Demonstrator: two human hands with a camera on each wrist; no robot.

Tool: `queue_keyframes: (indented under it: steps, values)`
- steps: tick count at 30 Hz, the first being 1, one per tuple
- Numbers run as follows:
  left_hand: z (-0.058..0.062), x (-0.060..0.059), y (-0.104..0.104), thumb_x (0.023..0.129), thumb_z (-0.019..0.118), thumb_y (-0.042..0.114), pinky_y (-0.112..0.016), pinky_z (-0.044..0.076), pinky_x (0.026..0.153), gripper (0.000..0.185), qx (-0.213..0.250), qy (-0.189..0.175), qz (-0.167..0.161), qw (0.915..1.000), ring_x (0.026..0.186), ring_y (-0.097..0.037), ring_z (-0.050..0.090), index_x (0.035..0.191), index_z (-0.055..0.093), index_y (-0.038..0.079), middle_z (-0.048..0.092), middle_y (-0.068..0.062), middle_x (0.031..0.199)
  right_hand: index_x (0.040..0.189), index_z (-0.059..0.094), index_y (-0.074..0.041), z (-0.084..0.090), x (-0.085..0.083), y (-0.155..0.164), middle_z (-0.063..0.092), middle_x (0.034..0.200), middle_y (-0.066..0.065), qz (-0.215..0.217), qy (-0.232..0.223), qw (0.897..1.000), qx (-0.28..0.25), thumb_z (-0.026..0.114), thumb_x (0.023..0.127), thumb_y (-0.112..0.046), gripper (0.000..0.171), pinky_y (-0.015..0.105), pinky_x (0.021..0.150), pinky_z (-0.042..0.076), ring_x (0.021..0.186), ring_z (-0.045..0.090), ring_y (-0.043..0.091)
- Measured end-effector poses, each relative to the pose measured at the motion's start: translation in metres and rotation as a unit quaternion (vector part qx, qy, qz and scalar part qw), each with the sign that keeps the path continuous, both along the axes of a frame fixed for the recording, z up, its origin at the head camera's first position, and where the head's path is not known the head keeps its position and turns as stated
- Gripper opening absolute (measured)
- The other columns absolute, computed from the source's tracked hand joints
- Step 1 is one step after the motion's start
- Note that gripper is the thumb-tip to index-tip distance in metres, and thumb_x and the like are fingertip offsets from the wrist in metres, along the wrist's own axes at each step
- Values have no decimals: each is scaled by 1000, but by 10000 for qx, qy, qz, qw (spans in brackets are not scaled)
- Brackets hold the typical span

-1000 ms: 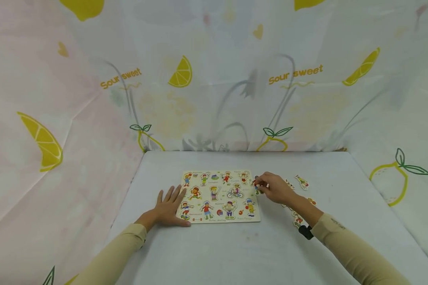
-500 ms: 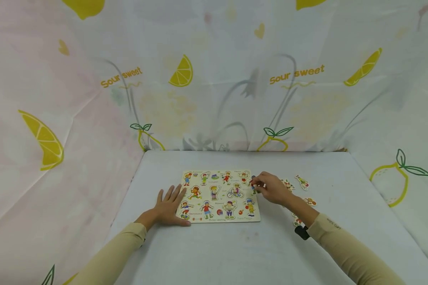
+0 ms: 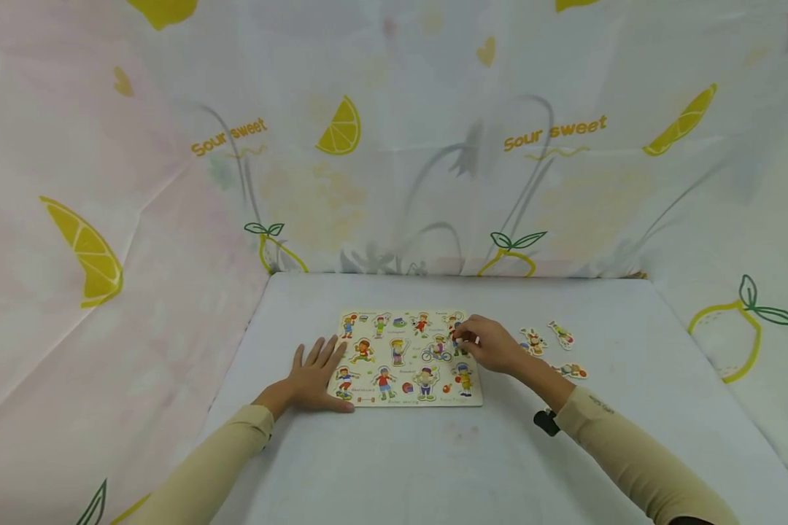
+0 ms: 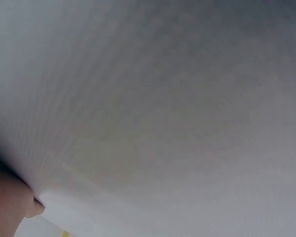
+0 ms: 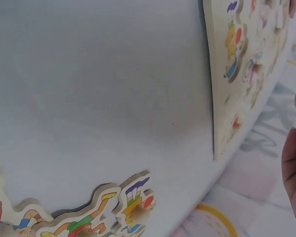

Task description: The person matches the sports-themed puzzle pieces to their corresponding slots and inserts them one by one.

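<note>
Puzzle board flat on the bench, with a figure piece pinched between thumb and fingers of the right hand, at the board's right edge toward the far side, just right of the cyclist figure. At the left edge, steadying by appearance, the left hand, spread with fingers extended and grasping nothing. Apparent step: setting the piece onto the board. For good results, match outlines first, lower level, avoid nudging the cyclist figure, then press evenly while bracing from the left. Contact beneath the piece: impossible to tell. To the right, on the bench: loose pieces.
</note>
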State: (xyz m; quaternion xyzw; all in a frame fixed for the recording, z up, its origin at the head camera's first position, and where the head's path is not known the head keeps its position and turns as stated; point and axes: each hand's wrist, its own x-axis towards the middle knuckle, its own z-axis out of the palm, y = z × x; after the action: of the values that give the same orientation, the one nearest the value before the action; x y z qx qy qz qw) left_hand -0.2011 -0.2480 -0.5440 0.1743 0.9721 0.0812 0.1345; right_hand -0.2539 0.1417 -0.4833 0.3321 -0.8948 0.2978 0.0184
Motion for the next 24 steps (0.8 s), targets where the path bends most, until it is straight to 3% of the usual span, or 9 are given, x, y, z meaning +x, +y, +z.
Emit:
queue_keyframes:
  steps: [15, 24]
  values:
    - [0, -2, -1, 66, 60, 88, -71, -3, 114, 132, -41, -1, -17, 10000, 153, -42, -4, 160, 6, 11, -3, -15, 167, 99, 70, -6, -3, 2, -21, 64, 90, 2, 333, -21, 9993, -171, 70, 89, -2, 10, 24, 68, 52, 79, 59, 10]
    - [-3, -5, -2, 65, 60, 88, -71, -4, 114, 134, 23, -88, -45, 9999, 153, -42, -5, 160, 6, 10, -4, -16, 167, 102, 67, -6, -17, 3, -31, 63, 92, 2, 506, -194, 9982, -244, 69, 91, -5, 11, 23, 70, 52, 80, 60, 10]
